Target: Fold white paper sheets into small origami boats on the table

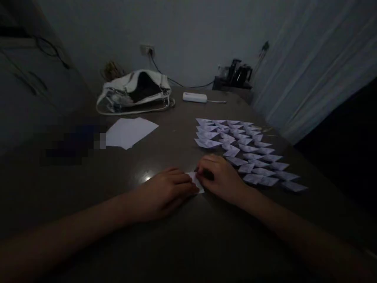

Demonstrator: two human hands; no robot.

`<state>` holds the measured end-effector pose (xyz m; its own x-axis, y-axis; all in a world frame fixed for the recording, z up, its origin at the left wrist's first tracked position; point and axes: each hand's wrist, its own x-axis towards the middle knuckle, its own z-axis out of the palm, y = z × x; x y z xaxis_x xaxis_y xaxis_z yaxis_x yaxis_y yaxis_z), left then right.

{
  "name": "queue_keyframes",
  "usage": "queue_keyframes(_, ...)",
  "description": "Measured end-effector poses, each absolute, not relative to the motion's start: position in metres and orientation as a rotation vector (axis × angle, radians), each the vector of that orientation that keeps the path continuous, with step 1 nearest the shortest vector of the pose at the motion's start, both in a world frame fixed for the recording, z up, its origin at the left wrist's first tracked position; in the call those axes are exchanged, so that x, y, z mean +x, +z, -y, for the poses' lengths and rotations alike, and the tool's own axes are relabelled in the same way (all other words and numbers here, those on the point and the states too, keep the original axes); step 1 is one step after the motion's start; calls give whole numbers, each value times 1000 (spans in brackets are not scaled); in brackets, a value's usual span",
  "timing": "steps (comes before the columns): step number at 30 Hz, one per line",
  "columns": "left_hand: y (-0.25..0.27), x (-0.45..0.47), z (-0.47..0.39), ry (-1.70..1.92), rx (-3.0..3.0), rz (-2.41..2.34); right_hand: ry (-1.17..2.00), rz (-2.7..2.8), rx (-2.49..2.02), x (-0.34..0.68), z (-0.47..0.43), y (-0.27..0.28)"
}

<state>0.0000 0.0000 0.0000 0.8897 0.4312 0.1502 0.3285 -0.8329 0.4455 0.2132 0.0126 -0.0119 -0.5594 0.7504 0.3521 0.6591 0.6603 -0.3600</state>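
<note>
Head view: I have two hands over one small white paper, which lies on the dark surface straight in front of me. My left hand lies across it, fingers long and side by side; I can't tell whether the thumb pinches from below. My right hand is curled, thumb and forefinger nipping the paper's upper edge. Both hands hide much of it.

To the right I count well over twenty folded paper boats, in slanting rows, overlapping too closely for an exact number. The nearest ones sit just beyond my right hand. On the left is one loose pile of white sheets, corners fanned out; how many sheets, I can't tell.

Farther back are one white oblong device with a thin pale stick or cord at its right end, and one wall socket with a black cable plugged in. Two dark jugs stand on a low stand by the pale curtain.

One white bag rests behind the pile, its opening dark; its contents are too dim to make out.
</note>
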Motion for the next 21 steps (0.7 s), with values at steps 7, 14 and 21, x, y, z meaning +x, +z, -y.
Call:
queue_keyframes(7, -7, -5, -8, 462, 2483, -645, 224, 2389, -1102, 210, -4, -7)
queue_keyframes(14, -4, -7, -13, 462, 2410, -649, 205, 2368, -1108, 207, 3, -1)
queue_keyframes(21, 0, -9, -15, 391, 2299, -671, 245, 2463, -1152, 207, 6, -2)
